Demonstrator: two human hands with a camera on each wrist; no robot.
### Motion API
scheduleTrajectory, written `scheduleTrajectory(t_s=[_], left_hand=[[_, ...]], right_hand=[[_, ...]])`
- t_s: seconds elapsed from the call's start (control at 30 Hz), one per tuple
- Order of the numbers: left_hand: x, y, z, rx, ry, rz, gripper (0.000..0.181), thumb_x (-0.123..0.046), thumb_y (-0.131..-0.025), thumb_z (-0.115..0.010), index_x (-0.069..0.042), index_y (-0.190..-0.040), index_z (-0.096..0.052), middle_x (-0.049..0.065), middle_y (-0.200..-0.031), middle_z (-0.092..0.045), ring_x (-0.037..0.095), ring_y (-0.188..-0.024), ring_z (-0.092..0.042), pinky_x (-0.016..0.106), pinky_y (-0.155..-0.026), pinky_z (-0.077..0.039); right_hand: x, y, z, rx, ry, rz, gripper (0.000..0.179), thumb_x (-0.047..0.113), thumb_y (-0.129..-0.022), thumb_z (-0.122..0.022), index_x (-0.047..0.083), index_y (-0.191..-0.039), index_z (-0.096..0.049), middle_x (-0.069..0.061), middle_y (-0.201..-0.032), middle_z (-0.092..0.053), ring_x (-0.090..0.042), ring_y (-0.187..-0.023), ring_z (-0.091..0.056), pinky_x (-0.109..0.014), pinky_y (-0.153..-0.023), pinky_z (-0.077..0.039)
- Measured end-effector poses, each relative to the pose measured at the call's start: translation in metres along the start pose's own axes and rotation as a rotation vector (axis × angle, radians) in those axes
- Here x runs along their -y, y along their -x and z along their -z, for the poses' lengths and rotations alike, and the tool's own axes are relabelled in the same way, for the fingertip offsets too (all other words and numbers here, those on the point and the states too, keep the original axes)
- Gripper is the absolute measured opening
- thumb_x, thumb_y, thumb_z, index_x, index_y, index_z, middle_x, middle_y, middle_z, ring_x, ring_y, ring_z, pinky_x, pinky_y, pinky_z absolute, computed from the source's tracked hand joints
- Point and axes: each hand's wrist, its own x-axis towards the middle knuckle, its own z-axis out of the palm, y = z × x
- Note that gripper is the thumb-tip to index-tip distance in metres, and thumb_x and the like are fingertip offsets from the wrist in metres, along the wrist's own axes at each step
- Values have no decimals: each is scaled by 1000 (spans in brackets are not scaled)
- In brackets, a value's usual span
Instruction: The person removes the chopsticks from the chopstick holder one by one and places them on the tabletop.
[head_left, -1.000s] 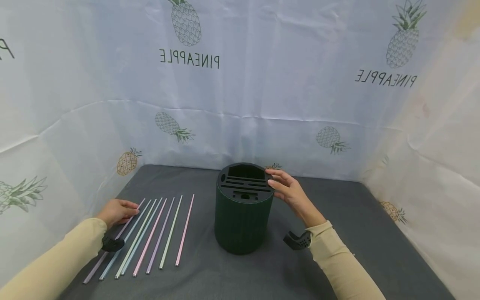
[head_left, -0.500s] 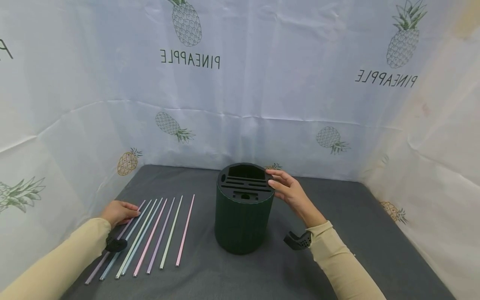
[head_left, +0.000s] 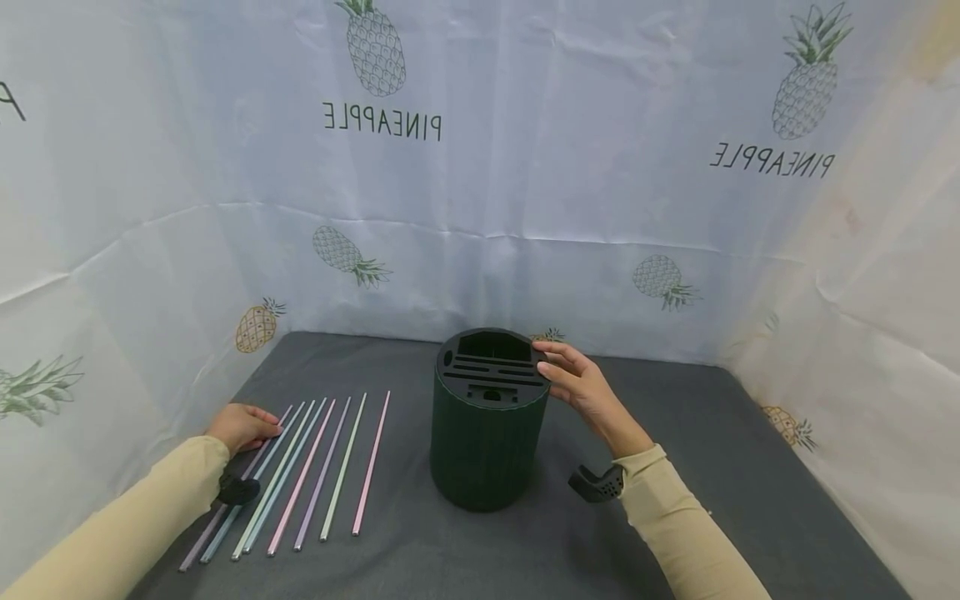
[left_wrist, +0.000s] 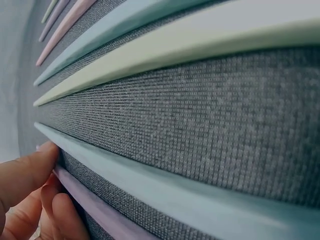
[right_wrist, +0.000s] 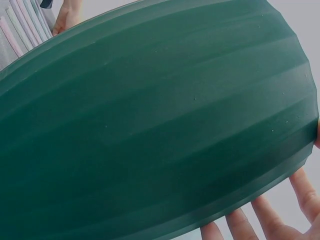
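Observation:
On the left of the cloth, several pastel chopsticks with silver ends lie side by side, among them a light green chopstick [head_left: 276,479] and a pink chopstick [head_left: 372,462]. My left hand [head_left: 243,427] pinches the leftmost purple chopstick [left_wrist: 97,210] near its far, thinner end. A blue chopstick [left_wrist: 150,180] lies right beside those fingers. In the middle stands a round dark green utensil holder [head_left: 487,454], its black top cut with slots and a large opening. My right hand [head_left: 581,387] touches its right rim with extended fingers; the fingers [right_wrist: 270,220] lie along the holder's far side.
Dark grey cloth [head_left: 675,483] covers the table. White fabric walls printed with pineapples [head_left: 375,54] enclose the back and both sides. The holder stands to the right of the chopsticks, with bare cloth between.
My left hand has moved slightly right, and the purple chopstick's near end has shifted right with it, closer to the blue one. My right hand and the holder have stayed put.

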Motion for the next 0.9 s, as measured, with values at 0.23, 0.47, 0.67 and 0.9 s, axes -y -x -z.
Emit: scheduleTrajectory(t_s=[0.23,0.47,0.67,0.9], left_hand=[[-4,2,-1,-11,-17,4,9,-2,-82,-72,6,-84,-70,0,-74,-62,9,-60,-56,23,-54,-53],[-2,2,0,-5,-10,9,8,-3,-82,-71,4,-84,-71,-2,-73,-62,8,-59,-56,23,-54,-54],[-2,3,1,13,18,9,9,-5,-83,-72,3,-86,-72,-6,-70,-61,6,-58,-55,22,-54,-53],[-8,7,3,43,95,29,7,-5,-87,-69,2,-89,-70,-10,-69,-61,5,-61,-56,21,-57,-54]], right_hand=[[1,0,-1,-6,-10,-6,50,24,-100,-55,10,-146,-40,-12,-153,-32,-31,-140,-31,-55,-109,-36],[1,1,-1,-6,-15,-6,50,24,-100,-55,9,-145,-40,-12,-153,-32,-31,-141,-31,-56,-110,-35],[0,1,-1,-4,-8,3,50,25,-100,-54,9,-145,-40,-12,-153,-32,-31,-140,-32,-53,-108,-38],[-1,0,0,6,6,11,49,24,-100,-54,10,-146,-40,-12,-154,-31,-32,-140,-32,-55,-108,-37]])
